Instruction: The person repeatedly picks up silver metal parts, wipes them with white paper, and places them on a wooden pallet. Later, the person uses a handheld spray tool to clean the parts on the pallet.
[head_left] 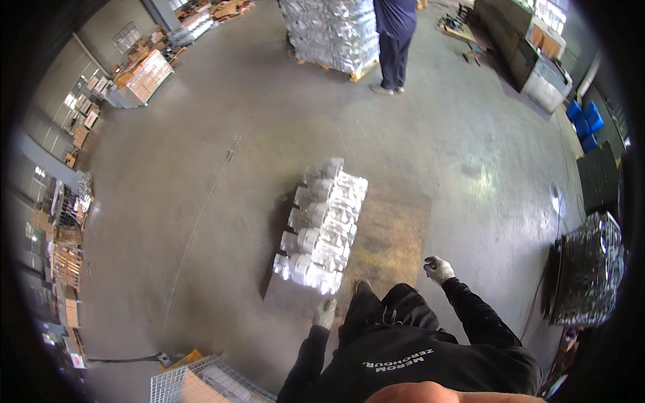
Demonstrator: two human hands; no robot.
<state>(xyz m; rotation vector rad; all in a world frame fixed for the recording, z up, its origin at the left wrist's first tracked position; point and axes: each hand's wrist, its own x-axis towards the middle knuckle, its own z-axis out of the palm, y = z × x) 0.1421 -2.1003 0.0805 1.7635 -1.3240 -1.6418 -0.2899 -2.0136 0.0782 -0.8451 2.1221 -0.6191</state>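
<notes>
A stack of shiny silver metal castings stands in rows on the floor in front of me, to the left of my feet. My left hand, in a pale work glove, hangs just by the near end of the stack. Its fingers point forward and look loosely stretched, with nothing visible in them; whether it touches the nearest casting I cannot tell. Out to the right, my right hand, gloved the same way, is held above the floor with its fingers curled in, and no object shows in it.
A worn brown board lies right of the castings. Farther ahead, a person in dark clothes stands beside a tall wrapped pallet load. Another wrapped stack is at right, a wire mesh crate at lower left.
</notes>
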